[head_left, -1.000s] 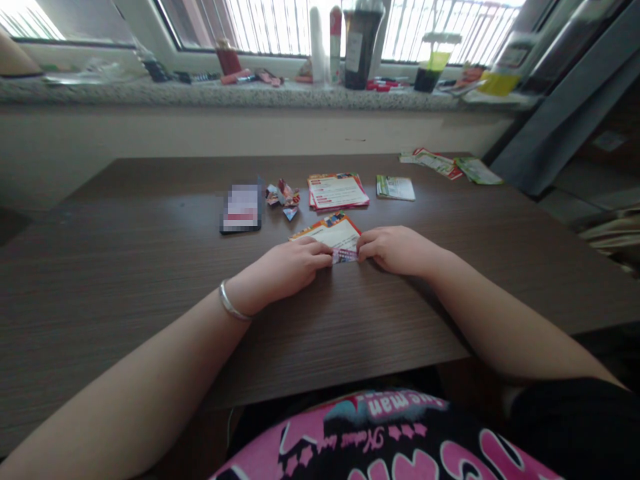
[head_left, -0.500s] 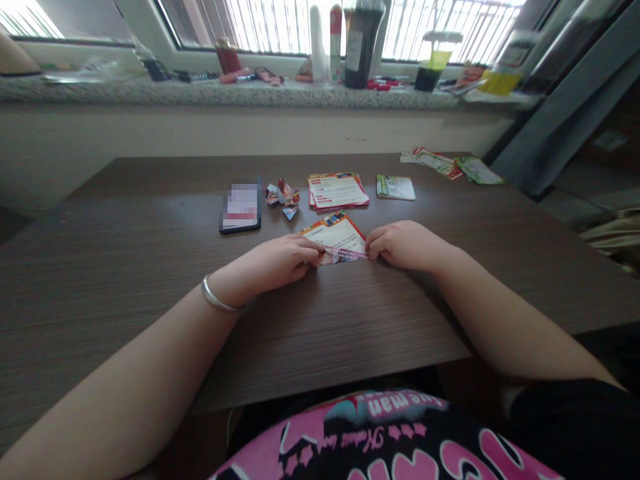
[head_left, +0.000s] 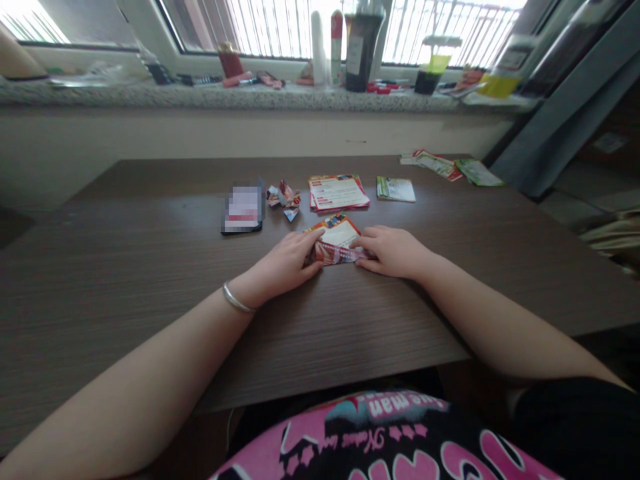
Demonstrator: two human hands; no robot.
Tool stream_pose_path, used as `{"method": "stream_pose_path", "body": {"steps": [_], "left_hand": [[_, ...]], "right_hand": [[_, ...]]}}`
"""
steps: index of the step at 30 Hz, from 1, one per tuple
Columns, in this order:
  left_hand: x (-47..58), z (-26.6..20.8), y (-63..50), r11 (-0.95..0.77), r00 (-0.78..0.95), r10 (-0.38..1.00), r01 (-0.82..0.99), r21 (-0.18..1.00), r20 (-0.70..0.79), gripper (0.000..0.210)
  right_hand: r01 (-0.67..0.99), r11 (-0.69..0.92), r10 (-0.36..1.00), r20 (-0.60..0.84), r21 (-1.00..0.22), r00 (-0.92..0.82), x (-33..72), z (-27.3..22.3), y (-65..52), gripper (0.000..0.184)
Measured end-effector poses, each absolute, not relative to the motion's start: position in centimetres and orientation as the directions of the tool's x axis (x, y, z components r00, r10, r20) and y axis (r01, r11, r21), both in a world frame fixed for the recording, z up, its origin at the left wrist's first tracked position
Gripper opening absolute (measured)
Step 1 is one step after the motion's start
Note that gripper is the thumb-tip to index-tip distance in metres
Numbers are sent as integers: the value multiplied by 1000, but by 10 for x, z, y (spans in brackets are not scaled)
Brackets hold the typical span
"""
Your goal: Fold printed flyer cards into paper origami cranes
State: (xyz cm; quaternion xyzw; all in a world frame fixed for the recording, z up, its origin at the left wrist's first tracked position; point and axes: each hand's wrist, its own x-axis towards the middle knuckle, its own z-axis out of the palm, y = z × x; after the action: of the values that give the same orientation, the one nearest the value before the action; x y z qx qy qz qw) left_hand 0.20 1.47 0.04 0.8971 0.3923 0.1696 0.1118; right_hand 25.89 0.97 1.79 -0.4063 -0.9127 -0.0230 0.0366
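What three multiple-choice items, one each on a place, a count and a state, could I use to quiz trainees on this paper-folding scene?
1. Where does the phone lie?
A. left of the folded paper bits
B. on the windowsill
C. under the right hand

2. How many bracelets show?
A. none
B. one
C. three

3. How is the paper between the hands?
A. flat, unfolded
B. lifted high
C. near edge folded over

Answers: A, it sits left of the bits; B, one bracelet by the left hand; C, both hands' fingers press its fold, right hand too.

Leaflet (head_left: 336,239) between both hands — phone (head_left: 243,209) behind-left, stack (head_left: 338,192) behind
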Motion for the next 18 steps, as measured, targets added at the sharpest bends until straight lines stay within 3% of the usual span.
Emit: {"method": "stream_pose_path", "body": {"steps": [5, 10, 14, 16, 18], "left_hand": [[6, 3, 13, -448, 472, 870, 635, 630, 144, 47], [9, 0, 16, -252, 350, 934, 501, 828, 72, 38], [13, -2, 13, -268, 475, 880, 453, 850, 25, 29], [14, -1, 10, -324, 531, 847, 490, 809, 19, 22], [15, 1, 6, -463, 582, 810, 553, 692, 76, 20]], "right_hand": [[790, 610, 779, 129, 68, -613, 257, 14, 10, 34], [805, 591, 799, 182, -59, -573, 263, 9, 16, 24], [815, 554, 828, 219, -169, -517, 265, 5, 20, 23], [811, 545, 836, 214, -214, -505, 266, 5, 21, 24], [808, 530, 847, 208, -258, -490, 267, 6, 22, 25]]}}
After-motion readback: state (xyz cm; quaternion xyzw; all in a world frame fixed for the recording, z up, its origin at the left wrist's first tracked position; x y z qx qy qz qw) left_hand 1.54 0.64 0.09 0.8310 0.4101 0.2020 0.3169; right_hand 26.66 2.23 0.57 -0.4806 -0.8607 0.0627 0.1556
